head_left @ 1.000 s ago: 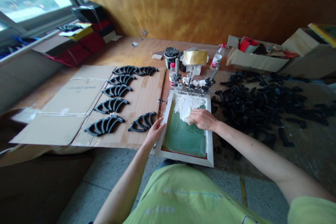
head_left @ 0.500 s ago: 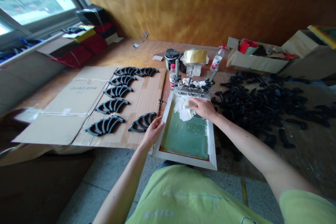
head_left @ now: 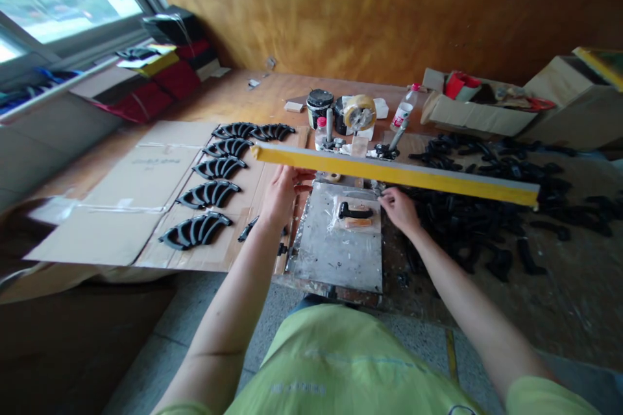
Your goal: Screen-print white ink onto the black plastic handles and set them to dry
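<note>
The screen-printing frame [head_left: 399, 174] is tipped up, its near edge covered in yellow tape, and its mesh is hidden from me. My left hand [head_left: 281, 198] is just below the frame's left part, fingers stretched out and apart; any contact with the frame is unclear. Under it lies a grey metal base plate [head_left: 335, 253]. A black curved handle-like part [head_left: 355, 211] rests in a small holder on the plate. To the right of that part, my right hand [head_left: 400, 209] has its fingertips closed together by the plate's far right corner; what they pinch, if anything, is too small to make out.
Rows of black curved parts [head_left: 209, 194] lie on cardboard [head_left: 109, 207] at left. A heap of similar parts [head_left: 467, 220] covers the right side. Behind the clamps stand a black tub [head_left: 320, 107], a tape roll [head_left: 360, 113] and a bottle [head_left: 405, 108]. An open carton [head_left: 477, 118] sits farther right.
The frame has swung up from flat, uncovering the plate and black part. My left hand has moved forward from its left side. My right hand has left the white-smeared mesh and come lower and rightward.
</note>
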The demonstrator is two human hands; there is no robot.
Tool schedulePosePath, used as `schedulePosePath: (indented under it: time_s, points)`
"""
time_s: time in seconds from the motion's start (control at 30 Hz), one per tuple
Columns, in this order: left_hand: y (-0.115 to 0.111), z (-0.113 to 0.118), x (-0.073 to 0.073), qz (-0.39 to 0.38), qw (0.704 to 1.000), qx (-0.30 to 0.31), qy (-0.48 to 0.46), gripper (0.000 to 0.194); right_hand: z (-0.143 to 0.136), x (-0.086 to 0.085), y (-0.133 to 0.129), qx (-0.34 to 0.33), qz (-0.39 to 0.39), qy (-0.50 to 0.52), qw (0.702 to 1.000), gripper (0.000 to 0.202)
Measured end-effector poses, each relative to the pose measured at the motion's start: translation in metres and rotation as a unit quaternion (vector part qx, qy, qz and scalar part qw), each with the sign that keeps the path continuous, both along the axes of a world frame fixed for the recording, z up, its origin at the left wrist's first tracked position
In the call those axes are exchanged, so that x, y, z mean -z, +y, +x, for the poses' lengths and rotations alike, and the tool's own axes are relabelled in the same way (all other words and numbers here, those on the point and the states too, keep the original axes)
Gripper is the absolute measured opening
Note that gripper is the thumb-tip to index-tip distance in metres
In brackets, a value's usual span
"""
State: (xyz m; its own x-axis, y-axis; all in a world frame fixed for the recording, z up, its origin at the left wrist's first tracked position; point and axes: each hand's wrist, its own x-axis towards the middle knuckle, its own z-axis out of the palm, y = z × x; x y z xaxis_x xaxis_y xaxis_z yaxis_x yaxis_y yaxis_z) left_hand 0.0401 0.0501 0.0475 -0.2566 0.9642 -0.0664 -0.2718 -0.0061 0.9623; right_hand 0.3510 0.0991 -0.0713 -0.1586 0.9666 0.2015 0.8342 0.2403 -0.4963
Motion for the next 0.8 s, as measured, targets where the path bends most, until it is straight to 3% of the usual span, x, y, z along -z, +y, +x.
schedulePosePath:
  time_s: [0.1, 0.17, 0.23, 0.33, 0.4, 0.43, 0.5, 0.6, 0.7, 0.8]
  points:
    - [-0.010, 0.017, 0.027, -0.044, 0.998, -0.028, -0.028, 0.052, -0.034, 0.020, -0.033, -0.101, 0.011, -0.060, 0.993, 0.026]
    - [-0.033, 0.033, 0.055, -0.143, 0.987, 0.055, -0.044, 0.058, -0.058, 0.013, -0.054, -0.096, 0.021, -0.075, 0.992, 0.018]
    - [-0.060, 0.048, 0.083, -0.241, 0.956, 0.153, -0.070, 0.061, -0.080, 0.000, -0.073, -0.114, 0.036, -0.063, 0.991, 0.016]
    - [-0.093, 0.049, 0.111, -0.282, 0.939, 0.163, -0.111, 0.053, -0.095, -0.016, -0.092, -0.253, 0.046, -0.041, 0.966, 0.019]
    - [-0.104, 0.025, 0.123, -0.278, 0.947, 0.119, -0.107, 0.048, -0.076, -0.018, -0.094, -0.287, 0.034, -0.041, 0.956, 0.022]
    - [-0.107, 0.006, 0.130, -0.279, 0.952, 0.082, -0.092, 0.048, -0.057, -0.016, -0.092, -0.264, 0.024, -0.052, 0.963, 0.025]
    - [-0.112, -0.041, 0.144, -0.298, 0.954, -0.019, -0.038, 0.053, -0.006, -0.008, -0.085, -0.154, 0.003, -0.110, 0.982, 0.034]
    - [-0.123, -0.106, 0.171, -0.368, 0.916, -0.140, 0.070, 0.058, 0.071, 0.017, -0.077, -0.096, -0.054, -0.244, 0.964, 0.040]
    - [-0.130, -0.138, 0.197, -0.423, 0.886, -0.151, 0.115, 0.060, 0.111, 0.047, -0.079, -0.095, -0.058, -0.305, 0.946, 0.044]
    - [-0.126, -0.146, 0.214, -0.446, 0.874, -0.127, 0.142, 0.061, 0.120, 0.062, -0.081, -0.084, -0.055, -0.297, 0.950, 0.043]
